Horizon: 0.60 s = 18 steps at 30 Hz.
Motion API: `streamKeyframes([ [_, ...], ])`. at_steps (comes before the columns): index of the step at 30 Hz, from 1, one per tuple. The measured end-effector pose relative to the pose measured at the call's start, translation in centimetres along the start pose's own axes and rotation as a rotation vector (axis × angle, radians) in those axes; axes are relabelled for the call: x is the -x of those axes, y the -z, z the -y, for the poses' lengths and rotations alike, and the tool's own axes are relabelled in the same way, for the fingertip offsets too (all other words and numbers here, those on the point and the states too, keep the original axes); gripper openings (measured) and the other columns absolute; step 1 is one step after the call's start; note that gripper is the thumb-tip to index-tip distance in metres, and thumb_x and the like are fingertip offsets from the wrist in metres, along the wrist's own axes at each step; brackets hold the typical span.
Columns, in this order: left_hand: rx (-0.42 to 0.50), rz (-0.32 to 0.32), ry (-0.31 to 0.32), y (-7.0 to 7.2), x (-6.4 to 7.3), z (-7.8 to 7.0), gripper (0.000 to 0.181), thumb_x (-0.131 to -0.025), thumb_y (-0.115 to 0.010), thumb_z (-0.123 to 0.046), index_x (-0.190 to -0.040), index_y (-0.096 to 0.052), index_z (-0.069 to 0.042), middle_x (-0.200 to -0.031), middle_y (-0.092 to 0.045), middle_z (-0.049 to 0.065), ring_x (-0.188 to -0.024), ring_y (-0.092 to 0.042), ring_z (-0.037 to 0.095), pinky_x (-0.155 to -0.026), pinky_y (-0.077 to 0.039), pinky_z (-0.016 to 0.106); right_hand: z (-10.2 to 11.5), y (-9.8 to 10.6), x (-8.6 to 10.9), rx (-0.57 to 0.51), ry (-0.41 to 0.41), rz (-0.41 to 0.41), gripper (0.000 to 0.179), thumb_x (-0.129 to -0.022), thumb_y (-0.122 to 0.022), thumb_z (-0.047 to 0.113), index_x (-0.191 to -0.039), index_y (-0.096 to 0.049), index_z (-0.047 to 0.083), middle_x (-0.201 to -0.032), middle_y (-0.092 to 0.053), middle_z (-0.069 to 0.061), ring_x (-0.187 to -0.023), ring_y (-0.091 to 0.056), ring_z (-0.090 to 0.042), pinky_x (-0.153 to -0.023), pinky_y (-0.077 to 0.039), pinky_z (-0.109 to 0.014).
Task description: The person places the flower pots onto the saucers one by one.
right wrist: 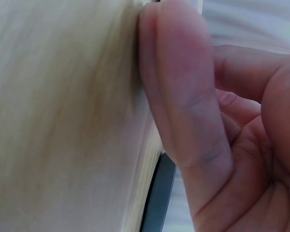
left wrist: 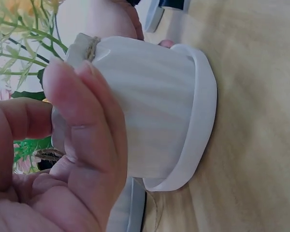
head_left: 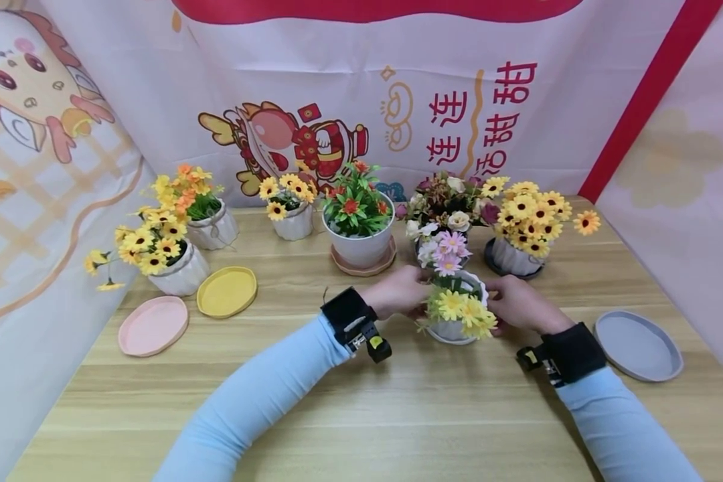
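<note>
A white fluted flowerpot (head_left: pixel 448 329) with pink and yellow artificial flowers (head_left: pixel 452 304) stands on a white saucer (left wrist: pixel 205 111) at the centre-right of the table. My left hand (head_left: pixel 399 292) grips its left side; in the left wrist view, a finger and the thumb meet the pot near its twine-wrapped rim. On the opposite side my right hand (head_left: pixel 527 304) holds the pot low, its fingers (right wrist: pixel 183 72) close to the wood in the right wrist view. Part of the right hand shows behind the pot in the left wrist view.
Behind stand a red-flowered pot (head_left: pixel 361 248) on a pink-brown saucer, a rose pot and a yellow-flowered pot (head_left: pixel 515 258) on a dark saucer. Several more potted flowers are at left. Pink (head_left: pixel 153 326), yellow (head_left: pixel 227 292) and grey (head_left: pixel 638 345) saucers lie on the table.
</note>
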<state>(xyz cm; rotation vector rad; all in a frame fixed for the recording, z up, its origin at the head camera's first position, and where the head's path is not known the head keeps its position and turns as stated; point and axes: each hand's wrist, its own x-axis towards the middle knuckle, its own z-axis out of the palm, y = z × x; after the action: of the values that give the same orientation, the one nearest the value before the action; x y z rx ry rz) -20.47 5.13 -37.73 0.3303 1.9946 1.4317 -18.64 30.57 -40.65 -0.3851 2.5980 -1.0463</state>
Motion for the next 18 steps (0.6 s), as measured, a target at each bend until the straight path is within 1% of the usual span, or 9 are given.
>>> streamKeyframes([
  [3, 0.060, 0.011, 0.006, 0.1, 0.0, 0.3, 0.042, -0.102, -0.053, -0.013, -0.141, -0.049, 0.001, -0.076, -0.061, 0.011, -0.058, -0.058, 0.019, -0.053, -0.055, 0.025, -0.1, 0.0, -0.1, 0.015, 0.025, -0.010, 0.022, -0.091, -0.052, -0.003, -0.108, -0.066, -0.001, -0.080, -0.069, -0.008, -0.054, -0.065, -0.019, -0.049, -0.056, -0.032],
  [6, 0.098, 0.022, 0.010, 0.1, 0.2, 0.5, 0.046, -0.103, -0.052, -0.013, -0.145, -0.044, 0.002, -0.078, -0.062, 0.013, -0.059, -0.058, 0.019, -0.053, -0.055, 0.025, -0.1, 0.0, 0.0, -0.007, 0.011, 0.000, 0.022, -0.092, -0.051, -0.003, -0.109, -0.065, -0.001, -0.082, -0.069, -0.008, -0.054, -0.065, -0.020, -0.049, -0.056, -0.034],
  [8, 0.120, 0.032, 0.006, 0.2, 0.3, 0.5, 0.043, -0.103, -0.051, -0.012, -0.143, -0.045, 0.004, -0.079, -0.062, 0.013, -0.060, -0.059, 0.019, -0.054, -0.056, 0.026, -0.1, 0.0, 0.0, -0.012, 0.000, 0.006, 0.022, -0.092, -0.051, -0.003, -0.108, -0.065, -0.001, -0.082, -0.069, -0.008, -0.055, -0.065, -0.021, -0.050, -0.056, -0.034],
  [12, 0.136, 0.056, -0.024, 0.4, 0.9, 0.9, 0.044, -0.103, -0.049, -0.008, -0.144, -0.041, 0.006, -0.082, -0.063, 0.018, -0.058, -0.060, 0.020, -0.054, -0.057, 0.028, -0.1, -0.1, 0.0, -0.012, -0.008, 0.005, 0.019, -0.094, -0.050, -0.001, -0.106, -0.065, 0.000, -0.078, -0.068, -0.006, -0.054, -0.065, -0.021, -0.051, -0.056, -0.034],
  [15, 0.123, 0.072, -0.056, 0.7, 1.4, 1.3, 0.045, -0.103, -0.050, -0.008, -0.144, -0.040, 0.009, -0.084, -0.064, 0.022, -0.057, -0.061, 0.019, -0.055, -0.058, 0.028, -0.1, -0.2, -0.1, 0.012, 0.010, -0.010, 0.017, -0.094, -0.052, 0.000, -0.105, -0.066, 0.000, -0.079, -0.068, -0.006, -0.054, -0.064, -0.019, -0.051, -0.055, -0.032],
  [18, 0.108, 0.097, -0.090, 1.2, 2.0, 1.9, 0.048, -0.103, -0.053, -0.012, -0.145, -0.040, 0.008, -0.086, -0.065, 0.027, -0.057, -0.062, 0.019, -0.055, -0.058, 0.030, -0.2, -0.1, -0.1, 0.022, 0.021, -0.011, 0.018, -0.095, -0.053, 0.001, -0.107, -0.066, 0.000, -0.082, -0.069, -0.007, -0.055, -0.063, -0.018, -0.050, -0.054, -0.032],
])
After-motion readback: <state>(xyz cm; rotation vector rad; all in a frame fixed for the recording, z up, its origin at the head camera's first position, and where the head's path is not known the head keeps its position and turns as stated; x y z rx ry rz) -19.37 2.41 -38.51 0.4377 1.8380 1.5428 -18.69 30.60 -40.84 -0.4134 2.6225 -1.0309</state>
